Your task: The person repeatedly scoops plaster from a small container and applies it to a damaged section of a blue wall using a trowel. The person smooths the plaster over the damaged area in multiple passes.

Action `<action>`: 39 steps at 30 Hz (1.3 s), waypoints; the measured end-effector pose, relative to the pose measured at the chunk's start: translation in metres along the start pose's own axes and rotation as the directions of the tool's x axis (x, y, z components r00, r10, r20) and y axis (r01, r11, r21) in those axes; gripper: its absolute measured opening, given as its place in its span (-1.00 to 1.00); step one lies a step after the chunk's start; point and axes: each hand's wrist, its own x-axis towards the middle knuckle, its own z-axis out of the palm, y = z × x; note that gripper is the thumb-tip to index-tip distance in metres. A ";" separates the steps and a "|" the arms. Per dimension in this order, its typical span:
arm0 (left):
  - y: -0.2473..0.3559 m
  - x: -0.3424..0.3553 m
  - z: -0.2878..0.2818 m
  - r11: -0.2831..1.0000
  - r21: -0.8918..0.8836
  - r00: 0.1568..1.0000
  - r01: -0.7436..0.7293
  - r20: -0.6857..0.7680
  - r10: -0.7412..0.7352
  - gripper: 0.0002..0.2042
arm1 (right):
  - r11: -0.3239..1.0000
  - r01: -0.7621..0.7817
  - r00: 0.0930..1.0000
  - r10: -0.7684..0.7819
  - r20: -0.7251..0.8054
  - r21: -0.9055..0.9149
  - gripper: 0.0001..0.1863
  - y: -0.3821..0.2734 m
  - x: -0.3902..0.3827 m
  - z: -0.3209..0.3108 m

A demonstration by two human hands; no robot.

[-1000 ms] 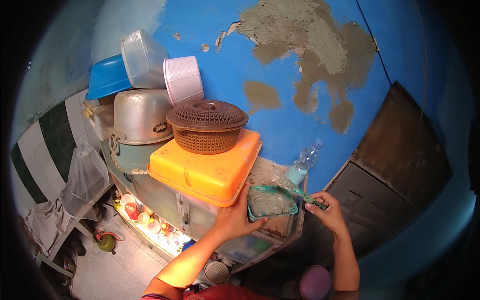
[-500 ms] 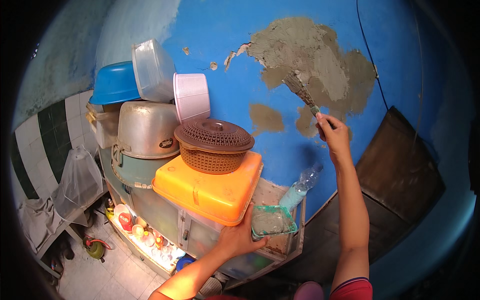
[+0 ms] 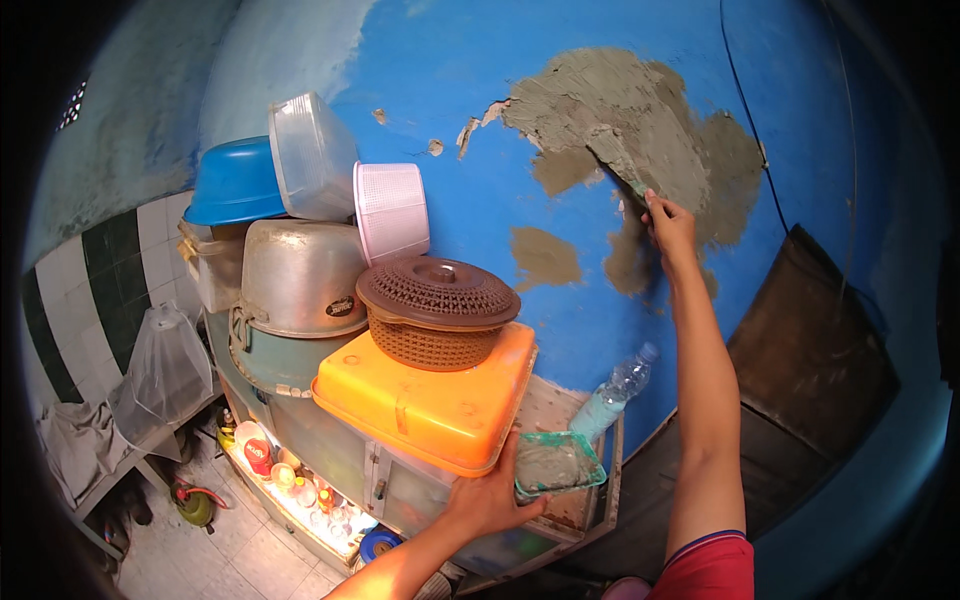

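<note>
My right hand (image 3: 668,228), arm raised, is closed around the handle of a mortar-smeared putty knife (image 3: 622,172). The blade lies against the grey mortar patch (image 3: 610,95) on the blue wall, at its lower edge. Lower down, my left hand (image 3: 488,497) grips the left side of a small green plastic tray (image 3: 598,474), thumb along the near edge. Wet grey mortar (image 3: 555,466) lies in the tray, which sits on a cabinet top. Behind it leans a clear plastic bottle (image 3: 610,395) with pale turquoise contents.
An orange plastic box (image 3: 420,410) bearing a brown lidded basket (image 3: 440,330) stands left of the tray. Farther left are a metal pot (image 3: 300,275), a pink basket (image 3: 392,212) and a blue basin (image 3: 238,180). A dark panel (image 3: 810,340) leans at right; a cable (image 3: 745,100) hangs there.
My right hand has moved slightly up, bringing the putty knife onto the mortar patch, whose surface looks more spread. My left hand still holds the tray. The whole view has shifted slightly.
</note>
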 end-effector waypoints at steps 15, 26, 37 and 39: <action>0.000 -0.001 0.000 0.999 0.040 0.999 -0.015 -0.045 0.017 0.17 | 0.992 0.126 0.991 -0.126 -0.049 -0.012 -0.60 -0.006 0.015 -0.001; 0.000 0.000 0.003 0.999 0.031 0.998 -0.027 -0.056 0.029 0.15 | 0.996 0.090 0.991 -0.092 -0.100 -0.027 -0.63 0.009 -0.010 -0.057; -0.002 -0.001 0.002 0.999 0.028 0.999 -0.031 -0.042 0.032 0.15 | 0.994 0.087 0.994 -0.091 -0.056 -0.062 -0.56 -0.009 0.043 -0.015; -0.001 -0.001 0.001 0.999 0.019 0.999 -0.027 -0.039 0.028 0.15 | 0.996 0.064 0.995 -0.068 -0.071 -0.059 -0.57 -0.003 0.036 -0.031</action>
